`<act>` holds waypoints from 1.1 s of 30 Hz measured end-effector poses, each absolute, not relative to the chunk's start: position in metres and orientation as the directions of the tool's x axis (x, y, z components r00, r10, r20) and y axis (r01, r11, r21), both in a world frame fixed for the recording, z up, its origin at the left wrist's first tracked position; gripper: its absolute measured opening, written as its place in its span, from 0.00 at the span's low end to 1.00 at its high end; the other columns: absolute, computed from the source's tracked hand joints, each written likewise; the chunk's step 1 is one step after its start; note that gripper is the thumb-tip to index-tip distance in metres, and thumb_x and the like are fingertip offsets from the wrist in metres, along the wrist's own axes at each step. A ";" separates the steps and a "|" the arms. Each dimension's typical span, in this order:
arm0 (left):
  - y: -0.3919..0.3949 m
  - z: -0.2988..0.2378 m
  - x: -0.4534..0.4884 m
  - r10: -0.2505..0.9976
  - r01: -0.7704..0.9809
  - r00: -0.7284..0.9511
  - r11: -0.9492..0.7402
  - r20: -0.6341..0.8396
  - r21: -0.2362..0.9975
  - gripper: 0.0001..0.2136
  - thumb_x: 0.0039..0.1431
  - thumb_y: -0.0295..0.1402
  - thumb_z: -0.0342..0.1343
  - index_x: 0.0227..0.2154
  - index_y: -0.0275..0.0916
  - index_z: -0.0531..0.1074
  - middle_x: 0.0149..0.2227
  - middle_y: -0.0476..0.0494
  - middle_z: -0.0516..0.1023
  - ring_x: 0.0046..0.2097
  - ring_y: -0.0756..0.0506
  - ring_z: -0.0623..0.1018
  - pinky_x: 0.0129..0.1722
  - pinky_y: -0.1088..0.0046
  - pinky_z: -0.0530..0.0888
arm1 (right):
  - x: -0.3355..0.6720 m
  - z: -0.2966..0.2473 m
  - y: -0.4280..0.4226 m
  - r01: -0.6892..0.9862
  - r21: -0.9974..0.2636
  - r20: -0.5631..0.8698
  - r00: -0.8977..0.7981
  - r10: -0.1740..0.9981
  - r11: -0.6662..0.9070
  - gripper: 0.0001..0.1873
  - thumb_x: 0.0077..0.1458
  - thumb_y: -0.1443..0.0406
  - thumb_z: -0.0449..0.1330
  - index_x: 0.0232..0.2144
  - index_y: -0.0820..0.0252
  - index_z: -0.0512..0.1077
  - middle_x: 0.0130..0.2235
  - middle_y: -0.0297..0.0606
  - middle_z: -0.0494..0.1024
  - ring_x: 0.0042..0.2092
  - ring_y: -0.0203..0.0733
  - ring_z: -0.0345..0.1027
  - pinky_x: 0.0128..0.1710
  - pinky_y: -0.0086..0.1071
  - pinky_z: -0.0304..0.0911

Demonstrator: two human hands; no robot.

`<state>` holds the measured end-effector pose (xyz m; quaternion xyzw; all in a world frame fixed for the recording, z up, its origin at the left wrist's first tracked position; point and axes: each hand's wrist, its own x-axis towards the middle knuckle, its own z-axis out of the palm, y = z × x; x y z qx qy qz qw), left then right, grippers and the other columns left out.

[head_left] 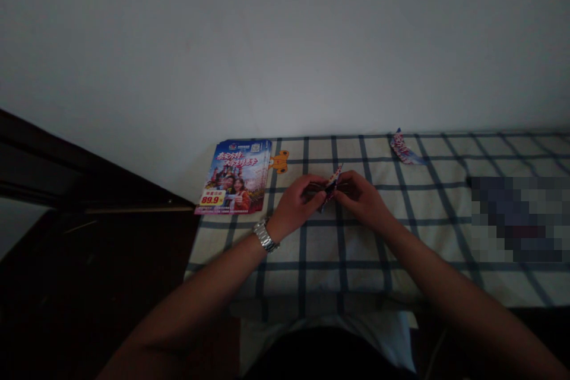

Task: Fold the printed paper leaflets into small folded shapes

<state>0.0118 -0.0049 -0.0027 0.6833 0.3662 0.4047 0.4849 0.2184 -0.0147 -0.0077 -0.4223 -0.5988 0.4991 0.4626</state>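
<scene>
Both my hands meet over the checked cloth, pinching a small folded piece of printed paper (332, 184) between them. My left hand (299, 203), with a metal watch (265, 235) on the wrist, grips the paper's left side with closed fingers. On the paper's right side my right hand (363, 197) is closed too. A pointed tip of the paper sticks up between the hands; the rest is hidden by my fingers.
A stack of colourful flyers (235, 177) lies at the cloth's far left corner, beside a small orange cartoon figure (279, 161). Another folded paper piece (403, 148) lies near the wall. A blurred patch (519, 218) is on the right. Dark wooden furniture (89, 237) stands at left.
</scene>
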 end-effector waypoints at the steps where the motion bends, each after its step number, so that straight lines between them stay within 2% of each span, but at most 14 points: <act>1: -0.005 -0.003 0.012 0.893 0.098 0.400 -0.264 0.205 0.960 0.14 0.66 0.38 0.59 0.51 0.39 0.71 0.50 0.39 0.78 0.49 0.45 0.80 0.47 0.69 0.79 | 0.218 -0.008 -0.015 0.037 -0.989 0.135 -0.215 0.967 0.146 0.13 0.58 0.59 0.67 0.43 0.52 0.70 0.43 0.37 0.80 0.46 0.45 0.77 0.51 0.43 0.73; 5: -0.006 -0.003 0.013 0.896 0.094 0.384 -0.279 0.224 0.956 0.16 0.63 0.36 0.62 0.51 0.40 0.70 0.49 0.39 0.77 0.49 0.45 0.80 0.47 0.68 0.80 | 0.218 -0.006 -0.015 0.012 -0.990 0.135 -0.214 0.968 0.141 0.14 0.58 0.57 0.67 0.43 0.51 0.70 0.43 0.37 0.80 0.47 0.46 0.77 0.51 0.43 0.74; 10: -0.006 -0.001 0.012 0.894 0.157 0.333 -0.365 0.299 0.918 0.16 0.62 0.36 0.63 0.51 0.41 0.71 0.49 0.40 0.76 0.47 0.45 0.80 0.48 0.66 0.80 | 0.218 -0.002 -0.016 0.068 -0.988 0.129 -0.164 0.978 0.142 0.17 0.55 0.54 0.69 0.42 0.52 0.70 0.43 0.38 0.81 0.46 0.47 0.78 0.48 0.43 0.76; 16: -0.006 0.008 0.007 0.838 0.383 0.314 -0.542 0.447 0.748 0.17 0.61 0.30 0.62 0.52 0.43 0.71 0.50 0.42 0.72 0.47 0.45 0.77 0.49 0.64 0.79 | 0.219 -0.001 -0.018 0.083 -0.983 0.150 -0.156 0.976 0.165 0.16 0.57 0.54 0.68 0.43 0.52 0.71 0.42 0.38 0.81 0.44 0.45 0.78 0.46 0.41 0.75; 22: -0.007 0.012 0.007 0.794 0.485 0.377 -0.608 0.477 0.628 0.17 0.62 0.29 0.62 0.53 0.43 0.71 0.50 0.42 0.72 0.52 0.43 0.75 0.55 0.61 0.75 | 0.218 -0.001 -0.016 0.074 -0.991 0.099 -0.168 0.981 0.113 0.17 0.56 0.52 0.69 0.43 0.52 0.72 0.40 0.37 0.82 0.40 0.45 0.78 0.44 0.41 0.76; 26: -0.008 0.011 0.008 0.782 0.463 0.413 -0.621 0.466 0.632 0.17 0.62 0.33 0.62 0.53 0.44 0.71 0.51 0.42 0.72 0.53 0.42 0.75 0.56 0.60 0.74 | 0.219 -0.001 -0.014 0.067 -0.993 0.089 -0.166 0.982 0.101 0.16 0.57 0.51 0.67 0.43 0.52 0.73 0.39 0.36 0.82 0.38 0.45 0.78 0.41 0.41 0.78; 33: -0.005 0.008 0.004 0.853 0.381 0.336 -0.510 0.398 0.771 0.12 0.70 0.37 0.54 0.51 0.41 0.72 0.47 0.42 0.76 0.46 0.46 0.78 0.49 0.66 0.77 | 0.222 -0.004 -0.013 0.069 -0.989 0.114 -0.174 0.978 0.128 0.14 0.59 0.53 0.65 0.42 0.53 0.73 0.36 0.35 0.80 0.36 0.42 0.76 0.37 0.38 0.76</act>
